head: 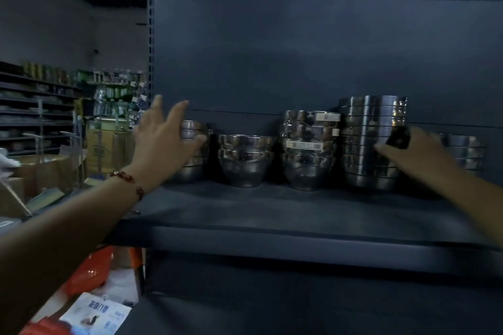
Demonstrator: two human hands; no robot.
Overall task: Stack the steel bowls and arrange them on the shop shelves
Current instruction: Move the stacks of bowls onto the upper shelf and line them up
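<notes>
Head view: dim, blurred. Left hand [163,139], fingers spread and released, hides part of the leftmost stack [194,153]. Right hand [416,153], fingers relaxed, touches the tall stack [371,141]; a dark object at its knuckles is unclear. Five stacks of shiny steel bowls stand along the shelf [272,209]; far-right stack [465,153] half-hidden.

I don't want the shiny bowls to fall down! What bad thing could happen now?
1. The tall stack is the highest on the shelf, and the right hand is at its side. A hard push might tip it into the labelled stack next to it.
2. The left hand is spread open by the end stack, which sits near the shelf's left end. A bump might knock those bowls off.
</notes>
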